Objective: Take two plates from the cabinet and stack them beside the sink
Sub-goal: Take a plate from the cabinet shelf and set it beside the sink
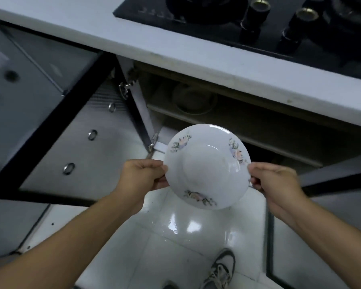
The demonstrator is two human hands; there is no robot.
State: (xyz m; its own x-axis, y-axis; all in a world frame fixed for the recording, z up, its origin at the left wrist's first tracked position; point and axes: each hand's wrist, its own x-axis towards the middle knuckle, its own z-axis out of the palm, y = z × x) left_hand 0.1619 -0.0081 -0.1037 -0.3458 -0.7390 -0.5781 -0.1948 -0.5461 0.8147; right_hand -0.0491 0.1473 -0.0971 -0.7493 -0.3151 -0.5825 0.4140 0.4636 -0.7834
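A white plate [206,166] with small flower prints on its rim is held level above the floor, in front of the open cabinet [238,122]. My left hand [143,175] pinches its left edge and my right hand [276,181] pinches its right edge. Inside the cabinet, on the upper shelf, a pale stack of round dishes [193,99] sits in shadow. No sink is in view.
The white countertop [175,49] runs above the cabinet, with a black gas hob [238,17] set in it. The cabinet doors [75,147] hang open at left and right. Glossy white floor tiles [186,236] and my shoe [221,270] lie below.
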